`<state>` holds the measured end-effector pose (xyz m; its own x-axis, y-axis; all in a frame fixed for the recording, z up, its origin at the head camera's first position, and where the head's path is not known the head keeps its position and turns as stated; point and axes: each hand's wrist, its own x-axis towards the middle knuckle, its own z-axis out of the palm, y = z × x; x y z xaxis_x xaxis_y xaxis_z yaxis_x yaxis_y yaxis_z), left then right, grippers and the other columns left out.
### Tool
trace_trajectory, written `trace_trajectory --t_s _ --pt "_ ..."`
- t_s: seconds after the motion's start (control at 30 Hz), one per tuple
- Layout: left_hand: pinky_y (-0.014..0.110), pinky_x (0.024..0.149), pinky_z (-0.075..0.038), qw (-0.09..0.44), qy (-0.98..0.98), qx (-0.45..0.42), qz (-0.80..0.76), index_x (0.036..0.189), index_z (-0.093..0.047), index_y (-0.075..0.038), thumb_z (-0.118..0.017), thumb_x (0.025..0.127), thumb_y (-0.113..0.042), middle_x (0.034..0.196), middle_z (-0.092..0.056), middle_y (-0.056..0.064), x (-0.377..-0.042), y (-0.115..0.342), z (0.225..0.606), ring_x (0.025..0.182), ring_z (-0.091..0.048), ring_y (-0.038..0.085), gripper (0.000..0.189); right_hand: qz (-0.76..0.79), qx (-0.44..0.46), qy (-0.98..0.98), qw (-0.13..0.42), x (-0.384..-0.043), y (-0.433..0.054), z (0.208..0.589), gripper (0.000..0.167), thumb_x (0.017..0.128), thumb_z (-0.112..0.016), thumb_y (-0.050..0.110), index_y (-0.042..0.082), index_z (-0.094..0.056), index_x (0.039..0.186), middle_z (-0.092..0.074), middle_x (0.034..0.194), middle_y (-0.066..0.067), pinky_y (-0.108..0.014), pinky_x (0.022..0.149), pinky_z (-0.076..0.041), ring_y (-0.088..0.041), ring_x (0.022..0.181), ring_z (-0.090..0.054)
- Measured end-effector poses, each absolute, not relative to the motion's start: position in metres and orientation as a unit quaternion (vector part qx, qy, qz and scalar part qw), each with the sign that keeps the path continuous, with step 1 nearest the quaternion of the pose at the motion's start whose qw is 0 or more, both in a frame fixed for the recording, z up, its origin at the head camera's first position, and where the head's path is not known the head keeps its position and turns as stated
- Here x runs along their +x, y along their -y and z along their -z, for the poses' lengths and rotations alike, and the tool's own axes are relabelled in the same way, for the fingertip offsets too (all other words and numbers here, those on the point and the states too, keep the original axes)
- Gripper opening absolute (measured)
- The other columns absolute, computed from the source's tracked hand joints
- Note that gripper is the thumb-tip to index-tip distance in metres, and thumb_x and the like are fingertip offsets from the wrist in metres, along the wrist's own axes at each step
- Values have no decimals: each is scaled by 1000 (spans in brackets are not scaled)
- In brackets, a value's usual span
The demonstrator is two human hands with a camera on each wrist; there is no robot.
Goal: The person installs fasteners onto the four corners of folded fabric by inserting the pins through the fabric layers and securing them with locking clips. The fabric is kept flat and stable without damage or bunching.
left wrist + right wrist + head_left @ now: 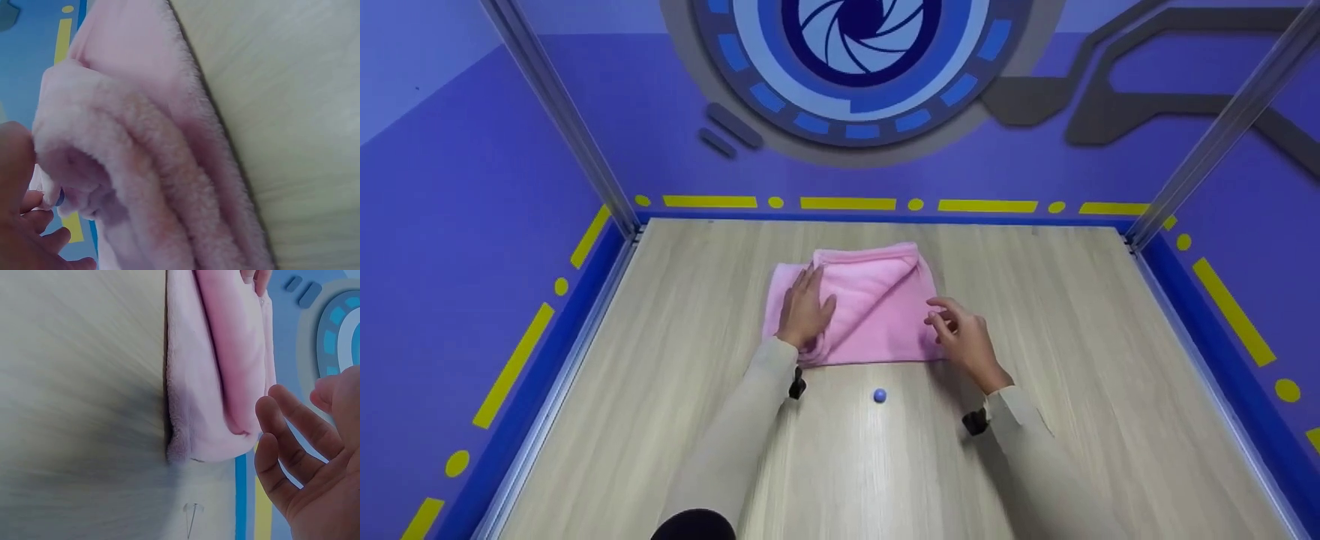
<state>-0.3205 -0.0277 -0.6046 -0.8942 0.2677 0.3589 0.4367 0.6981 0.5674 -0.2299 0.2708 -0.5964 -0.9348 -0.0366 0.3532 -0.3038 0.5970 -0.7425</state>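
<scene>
A pink plush cloth [885,322] lies folded on the table, its upper layer turned over along a diagonal edge. My left hand [805,309] rests on the left part of the cloth, fingers extended and thumb apart. Thick rolled folds of the same cloth [146,152] fill the left wrist view beside that hand [22,219]. At the cloth's right edge is my right hand [966,337], its fingers loosely bent with nothing between them. In the right wrist view, this hand [315,461] appears apart from the cloth [197,382].
A small blue ball [880,395] sits on the wooden table [1072,337] in front of the cloth, between the forearms. Blue printed walls [840,176] with yellow marks enclose the back and sides. A black rounded object [694,526] shows at the bottom edge.
</scene>
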Motion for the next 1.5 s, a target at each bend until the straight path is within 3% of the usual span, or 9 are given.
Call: trace_trajectory --t_s 0.4,0.6,0.77,1.0,1.27,1.5 --pt "47 121 -31 58 917 -145 368 152 -45 1 -63 100 -23 155 -42 28 -320 37 616 144 -41 42 60 -453 97 874 146 -229 -269 597 24 103 -60 7 8 -69 125 -78 93 -8 -24 56 -55 -34 67 -72" --pt "47 119 -35 76 909 -157 379 142 -56 6 -65 98 -19 150 -46 32 -318 36 616 140 -45 45 52 -445 93 873 175 -230 -271 597 24 102 -60 4 6 -69 124 -78 93 -9 -23 54 -53 -27 63 -69" --pt "48 119 -34 80 905 -148 391 139 -58 9 -65 98 -17 149 -45 35 -317 34 617 140 -44 47 49 -423 64 886 181 -228 -280 599 28 104 -52 0 7 -70 124 -76 105 -9 -24 57 -52 -18 66 -65" --pt "49 118 -36 112 897 -148 402 130 -65 8 -64 98 -13 143 -52 34 -314 34 621 136 -49 47 39 -390 43 900 188 -227 -294 604 32 99 -54 -9 4 -70 123 -73 116 -12 -35 69 -54 -25 84 -67" --pt "53 117 -37 144 877 -161 429 124 -66 9 -64 97 -6 137 -57 34 -306 32 618 132 -51 49 31 -345 29 925 157 -226 -307 608 32 96 -61 -6 4 -69 126 -69 123 -15 -33 65 -48 -19 68 -53" --pt "52 117 -37 143 877 -161 430 126 -66 7 -63 97 -6 138 -57 32 -302 32 618 132 -52 47 32 -331 2 939 92 -222 -318 611 37 96 -61 -5 5 -67 130 -64 130 -18 -50 87 -54 -32 103 -62"
